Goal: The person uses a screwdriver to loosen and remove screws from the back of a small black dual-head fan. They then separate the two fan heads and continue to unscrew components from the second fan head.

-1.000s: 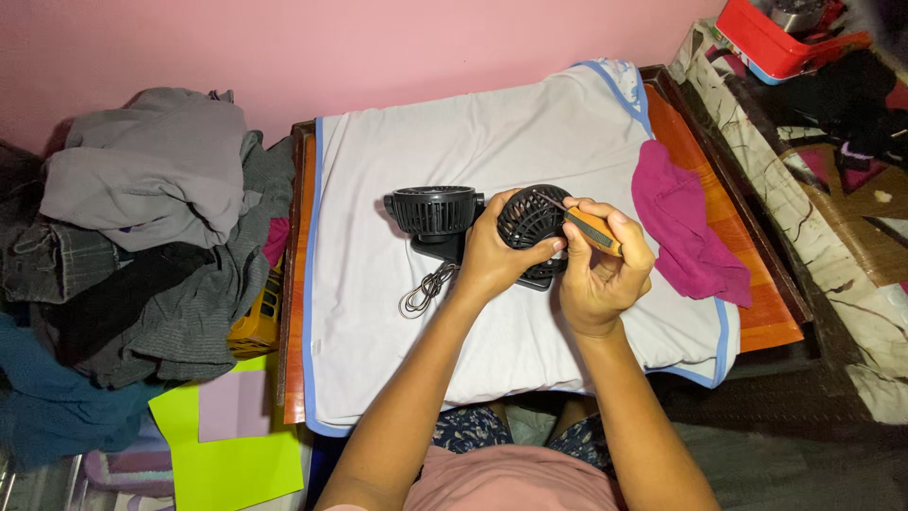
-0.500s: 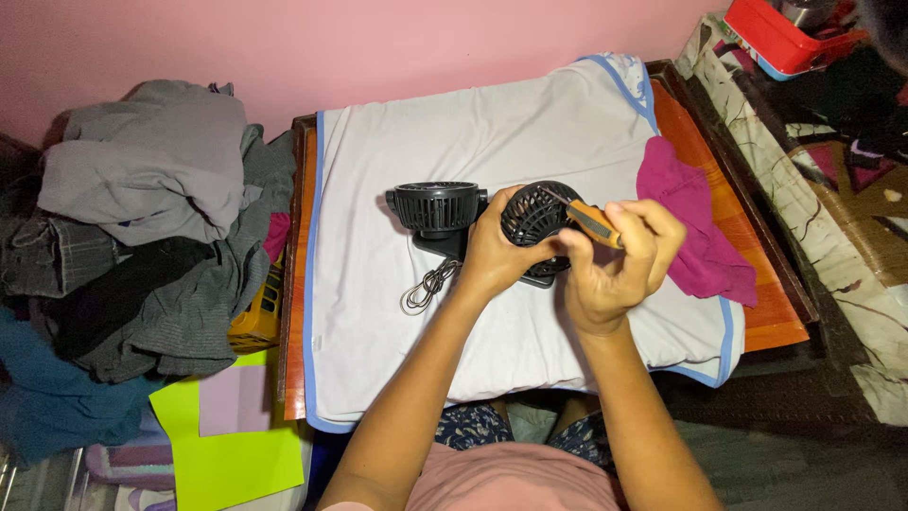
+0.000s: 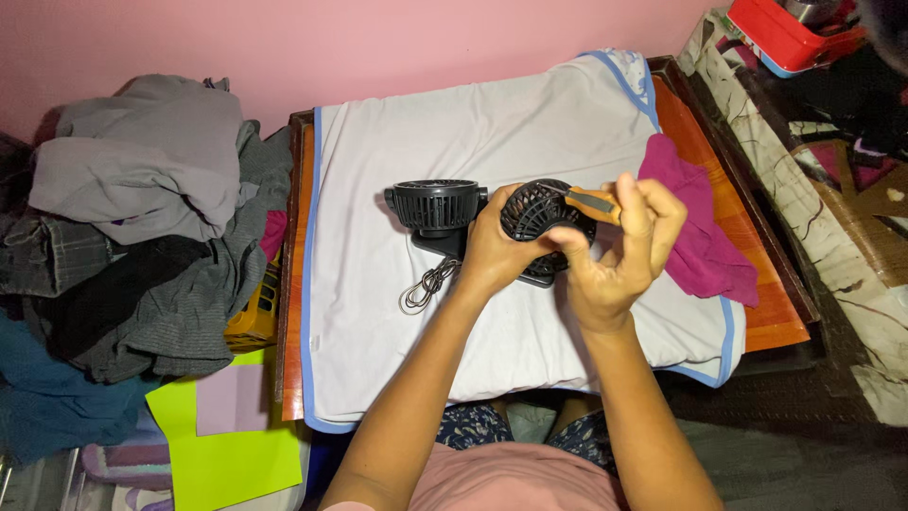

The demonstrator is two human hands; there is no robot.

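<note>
Two black round plastic fan heads sit near the middle of the wooden table, on the white cloth with blue piping (image 3: 530, 123) that covers most of its top. Left hand (image 3: 492, 248) wraps around the nearer black domed fan grille (image 3: 539, 210), fingers curled and pressed on its rim, lifting it just off the cloth and tilting its face toward the camera. Right hand (image 3: 619, 248) pinches an orange-handled screwdriver (image 3: 594, 203) between thumb and bent fingers; the metal tip meets the grille's upper right edge, though the exact spot it touches is too small to tell. Second fan head, a black drum-shaped housing (image 3: 437, 203), rests on the cloth just left of the held one, touching or nearly touching it. Black base part is partly hidden under both hands. Coiled grey cable (image 3: 426, 284) lies on the cloth below the housing, toward the near edge. Progress, as a judgement: tool is engaged at the grille, grille looks in place on its head, no loose screws or removed covers visible on the cloth, so the work reads as early to mid stage. Magenta rag (image 3: 695, 237) lies crumpled at the table's right edge, over bare orange wood (image 3: 690, 123). Pile of grey and dark clothes (image 3: 142, 218) is stacked off the left edge. Red box (image 3: 785, 33) is off the far right corner.
</note>
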